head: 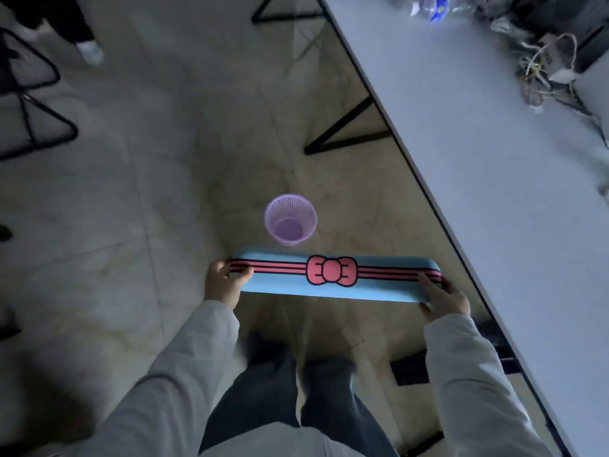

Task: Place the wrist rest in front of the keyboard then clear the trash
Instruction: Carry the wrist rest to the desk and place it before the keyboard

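Note:
I hold a long blue wrist rest [333,285] with pink stripes and a pink bow level in the air above the floor. My left hand [221,282] grips its left end and my right hand [443,300] grips its right end. A small purple mesh waste basket [290,220] stands on the floor just beyond the wrist rest and looks empty. A crumpled clear plastic bottle with a blue label [435,6] lies at the far end of the white table [461,133] on my right. No keyboard is in view.
The table edge runs diagonally along my right side, with black legs [342,130] under it. A tangle of cords and dark gear [547,64] sits on the far table top. Black chair frames [36,127] stand at left. Another person's shoe [90,51] is at upper left.

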Available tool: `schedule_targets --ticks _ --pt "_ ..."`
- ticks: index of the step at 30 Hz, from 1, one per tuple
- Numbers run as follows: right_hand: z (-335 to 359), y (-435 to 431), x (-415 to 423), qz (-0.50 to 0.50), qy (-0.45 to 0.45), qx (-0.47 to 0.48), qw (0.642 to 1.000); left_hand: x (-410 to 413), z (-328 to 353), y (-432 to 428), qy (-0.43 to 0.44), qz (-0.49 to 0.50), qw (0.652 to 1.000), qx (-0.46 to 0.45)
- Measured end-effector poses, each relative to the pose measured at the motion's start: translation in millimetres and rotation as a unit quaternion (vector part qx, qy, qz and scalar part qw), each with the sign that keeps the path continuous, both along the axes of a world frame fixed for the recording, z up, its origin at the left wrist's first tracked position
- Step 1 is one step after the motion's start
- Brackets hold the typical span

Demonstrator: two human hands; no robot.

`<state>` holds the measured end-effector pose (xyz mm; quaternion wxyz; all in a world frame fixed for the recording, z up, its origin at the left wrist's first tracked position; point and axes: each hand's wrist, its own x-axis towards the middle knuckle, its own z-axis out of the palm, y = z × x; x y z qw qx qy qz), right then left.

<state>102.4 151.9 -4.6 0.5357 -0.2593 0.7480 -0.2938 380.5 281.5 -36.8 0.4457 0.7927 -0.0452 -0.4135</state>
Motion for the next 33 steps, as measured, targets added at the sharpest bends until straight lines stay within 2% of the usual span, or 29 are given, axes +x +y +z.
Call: schedule_targets --ticks 4,11,18,24,33 --pt "3.8 7.2 70.1 0.043 -0.011 -0.002 0.999 56.6 3.3 30.2 -0.021 0.044 0.999 -0.003" --pt "6.4 -6.9 164.0 0.125 -0.028 -0.007 0.992 120.0 3.9 62.9 0.042 0.172 0.984 -0.030" --pt "3.9 -31.7 246.0 0.198 -0.032 -0.006 0.980 167.7 2.4 74.9 0.055 0.254 0.965 -0.031" --pt "-1.2 -83.8 310.7 0.232 -0.062 -0.005 0.971 220.8 6.1 33.4 0.034 0.279 0.959 -0.033" --pt "3.7 -176.4 368.4 0.207 -0.076 -0.027 0.975 289.5 15.7 -68.7 0.024 0.261 0.964 -0.043"
